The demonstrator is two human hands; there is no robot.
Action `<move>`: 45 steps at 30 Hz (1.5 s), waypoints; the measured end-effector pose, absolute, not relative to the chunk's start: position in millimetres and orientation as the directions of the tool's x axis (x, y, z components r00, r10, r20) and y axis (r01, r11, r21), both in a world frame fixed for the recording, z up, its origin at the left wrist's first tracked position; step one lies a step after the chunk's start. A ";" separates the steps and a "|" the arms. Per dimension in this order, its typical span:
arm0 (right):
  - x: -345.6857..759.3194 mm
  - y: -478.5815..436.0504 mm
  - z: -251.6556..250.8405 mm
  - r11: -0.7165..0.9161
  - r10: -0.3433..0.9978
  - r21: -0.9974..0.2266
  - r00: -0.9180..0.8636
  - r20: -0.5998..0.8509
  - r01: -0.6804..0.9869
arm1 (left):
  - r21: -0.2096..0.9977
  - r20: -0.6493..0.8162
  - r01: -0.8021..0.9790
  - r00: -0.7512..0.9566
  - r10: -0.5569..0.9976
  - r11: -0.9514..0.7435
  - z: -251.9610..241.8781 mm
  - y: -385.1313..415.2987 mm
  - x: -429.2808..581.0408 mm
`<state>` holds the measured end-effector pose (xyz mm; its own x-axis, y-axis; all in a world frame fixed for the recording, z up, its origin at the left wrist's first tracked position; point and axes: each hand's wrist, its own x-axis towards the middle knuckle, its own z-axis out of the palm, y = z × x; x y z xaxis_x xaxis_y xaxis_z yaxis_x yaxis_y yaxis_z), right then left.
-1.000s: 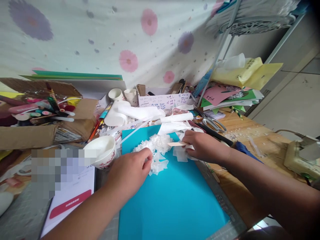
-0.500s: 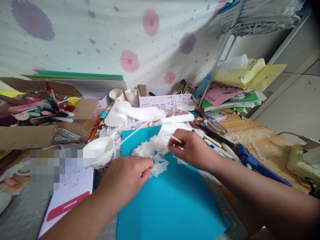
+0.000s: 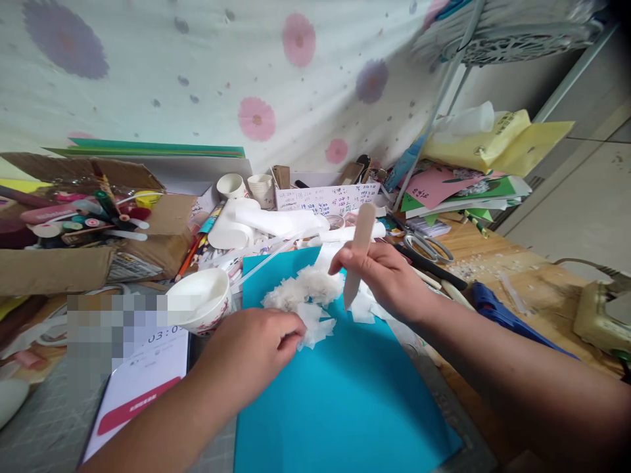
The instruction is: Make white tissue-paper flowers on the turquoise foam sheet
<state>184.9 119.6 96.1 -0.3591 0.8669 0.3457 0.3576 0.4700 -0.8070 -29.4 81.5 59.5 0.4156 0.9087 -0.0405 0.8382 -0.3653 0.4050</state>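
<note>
In my right hand is a flat wooden craft stick, gripped between thumb and fingers and standing nearly upright over the sheet. My left hand is closed in a pinch at the edge of a thin white tissue paper piece; its fingertips are partly hidden. Just beyond lies a curved band of crumpled white tissue paper on a blue sheet. More loose tissue pieces lie under the right hand. A white paper cup with a printed pattern stands beside my left wrist.
A phone lies at the left on a grey cutting mat. Behind it stands a cardboard box full of pens and tools. White paper rolls lie at the back. Scissors and a blue glue gun are on the right.
My right hand has turned and lifted from the crumpled paper, so the craft stick now shows broad side on and upright. My left hand stays nearly in place.
</note>
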 end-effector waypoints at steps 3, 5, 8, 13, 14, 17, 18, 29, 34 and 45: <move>182.0 116.5 95.4 0.476 0.873 -0.808 -0.301 0.385 0.347 | 0.387 -0.048 0.843 0.424 0.904 -0.374 59.3 82.2 -29.8; 177.9 113.7 92.0 0.524 0.832 -0.790 -0.388 0.396 0.317 | 0.375 -0.053 0.848 0.424 0.904 -0.376 59.0 82.4 -29.4; 171.2 111.5 85.1 0.567 0.785 -0.751 -0.500 0.366 0.340 | 0.355 -0.064 0.858 0.419 0.906 -0.372 59.8 82.1 -28.1; 162.7 115.4 74.1 0.539 0.813 -0.633 -0.538 0.221 0.555 | 0.330 -0.072 0.868 0.414 0.908 -0.370 66.1 80.1 -24.6; 161.6 116.5 72.9 0.534 0.817 -0.621 -0.539 0.205 0.574 | 0.327 -0.070 0.871 0.409 0.910 -0.367 67.3 79.8 -24.3; 158.8 118.2 72.6 0.533 0.817 -0.604 -0.545 0.188 0.592 | 0.318 -0.041 0.884 0.374 0.927 -0.342 68.9 79.3 -24.5; 157.8 118.0 73.3 0.539 0.812 -0.598 -0.554 0.183 0.593 | 0.316 -0.024 0.890 0.355 0.935 -0.330 68.7 79.2 -24.9; 160.1 115.2 74.1 0.531 0.826 -0.694 -0.479 0.296 0.486 | 0.366 0.062 0.881 0.298 0.952 -0.300 67.6 75.5 -24.8; 207.1 113.8 86.7 0.484 0.874 -0.761 -0.280 0.397 0.431 | 0.394 -0.004 0.845 0.396 0.918 -0.363 73.5 73.4 -22.9; 257.0 104.9 86.9 0.694 0.693 -0.287 -0.721 0.019 0.660 | 0.063 -0.086 0.908 0.419 0.904 -0.415 58.7 75.1 -6.3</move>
